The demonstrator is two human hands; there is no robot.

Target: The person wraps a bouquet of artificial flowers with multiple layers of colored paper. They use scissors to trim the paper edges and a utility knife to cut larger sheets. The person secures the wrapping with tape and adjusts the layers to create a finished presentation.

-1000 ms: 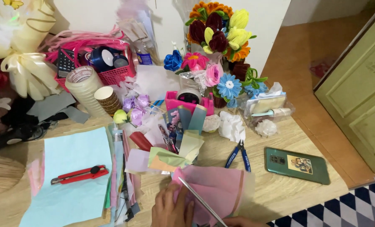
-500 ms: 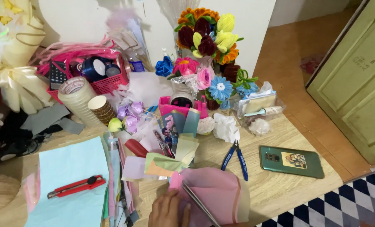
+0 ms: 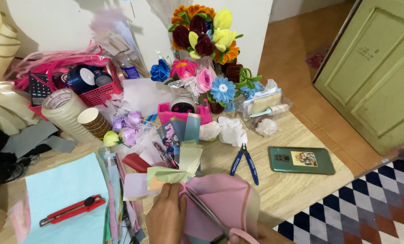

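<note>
Pink paper point(image 3: 229, 203) lies at the near edge of the counter point(image 3: 292, 190), and scissors point(image 3: 206, 210) slant across it with the blades on the sheet. The left hand point(image 3: 166, 219) presses on the paper's left edge, its grip flat against the sheet. The right hand point(image 3: 261, 235) is mostly out of view at the bottom; its grip appears to be clamped on the pink scissor handle. Just beyond the paper lie blue pliers point(image 3: 245, 162), with a green phone point(image 3: 301, 159) to their right. A red box cutter point(image 3: 73, 210) rests on a light blue sheet point(image 3: 61, 190) to the left. Pipe-cleaner flowers point(image 3: 204, 36) stand at the back.
</note>
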